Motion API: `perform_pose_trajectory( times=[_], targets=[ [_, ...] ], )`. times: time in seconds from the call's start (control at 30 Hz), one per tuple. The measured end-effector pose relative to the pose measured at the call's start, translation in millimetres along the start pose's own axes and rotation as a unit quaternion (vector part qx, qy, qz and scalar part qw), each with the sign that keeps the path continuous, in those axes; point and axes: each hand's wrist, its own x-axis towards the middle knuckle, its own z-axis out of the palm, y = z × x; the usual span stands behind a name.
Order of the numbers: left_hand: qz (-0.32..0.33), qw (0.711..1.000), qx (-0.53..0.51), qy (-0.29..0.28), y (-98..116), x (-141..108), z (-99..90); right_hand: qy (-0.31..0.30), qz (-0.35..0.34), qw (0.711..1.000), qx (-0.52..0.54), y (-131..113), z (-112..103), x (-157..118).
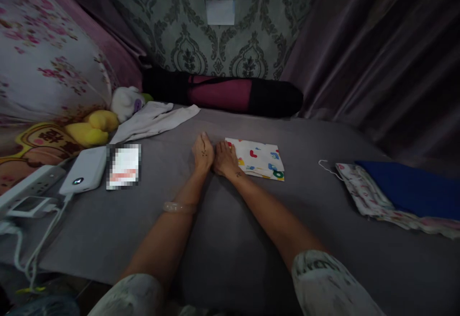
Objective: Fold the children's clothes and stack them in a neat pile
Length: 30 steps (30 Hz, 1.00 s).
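A small folded white cloth [257,155] with red, blue, yellow and green printed shapes lies flat on the grey bed sheet. My right hand [225,158] rests at its left end, fingers stretched out and touching the fabric. Just left of it, my left hand [203,154] stands on its edge, thumb uppermost, beside the cloth's left end. Its fingers look straight and hold nothing that I can see, though they are partly hidden. A translucent bangle [178,207] circles my left forearm.
At right lies a stack of folded fabric, with a blue cloth [413,186] on top. A power bank [85,170], a power strip [32,186] and cables are at left. Behind them are plush toys [97,127] and a crumpled white cloth [153,119]. A black-and-maroon long bag [221,93] lies along the wall.
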Motion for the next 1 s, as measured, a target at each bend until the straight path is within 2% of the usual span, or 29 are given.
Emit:
perform_pose_trajectory(
  times=[0.3,0.4,0.5,0.63,0.73,0.9,1.0],
  targets=[
    [0.026,0.999,0.002,-0.026,-5,0,2.8,-0.001,0.013,0.998,0.069,2,-8,0],
    [0.067,0.997,0.021,-0.034,-8,0,5.9,0.017,0.018,0.994,0.105,14,-18,-4],
    [0.128,0.989,0.047,-0.057,-11,-4,11.7,0.044,0.037,0.994,0.094,38,-29,-13],
    [0.223,0.958,0.116,-0.135,-7,-16,19.8,0.05,0.061,0.996,0.049,75,-35,-27],
    [0.273,0.919,0.192,-0.208,-2,-27,24.4,0.042,0.058,0.997,0.019,92,-31,-34],
    [0.256,0.864,0.282,-0.329,-5,-33,30.3,0.017,0.054,0.998,0.016,97,-20,-41],
    [0.251,0.855,0.295,-0.345,-8,-32,31.2,0.012,0.059,0.998,0.027,95,-19,-43]
  ],
)
